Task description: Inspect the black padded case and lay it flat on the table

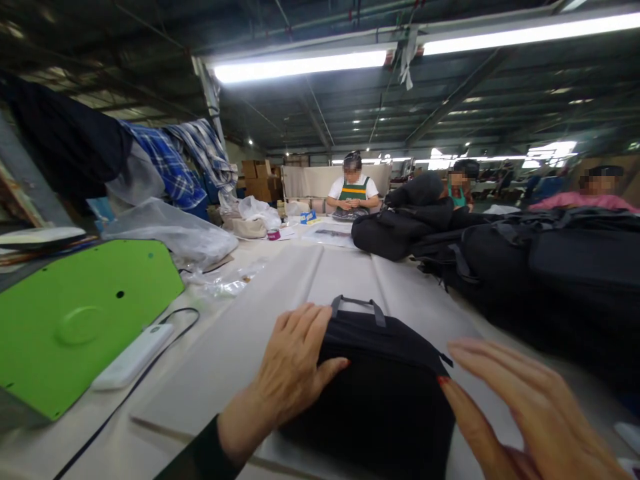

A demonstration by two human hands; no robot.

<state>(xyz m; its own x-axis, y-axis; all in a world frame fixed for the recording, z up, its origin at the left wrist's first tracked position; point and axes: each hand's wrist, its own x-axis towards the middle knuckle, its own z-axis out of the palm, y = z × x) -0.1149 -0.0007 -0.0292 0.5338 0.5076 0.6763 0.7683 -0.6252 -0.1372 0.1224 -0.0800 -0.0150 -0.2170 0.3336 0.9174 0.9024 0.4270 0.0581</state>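
Observation:
A black bag with a grey carry loop at its top lies on light grey sheet material in front of me. My left hand rests on the bag's upper left edge, fingers over the side and thumb stretched across its face. On the right side, my right hand has its fingers and thumb spread apart, with the tips near the bag's right edge by a short dark tab; whether they touch it is unclear.
A green panelled box and a white power bank with a black cable are at left. Clear plastic bags lie behind them. Black bags are heaped at right. Across the table, a person in a green apron handles something dark.

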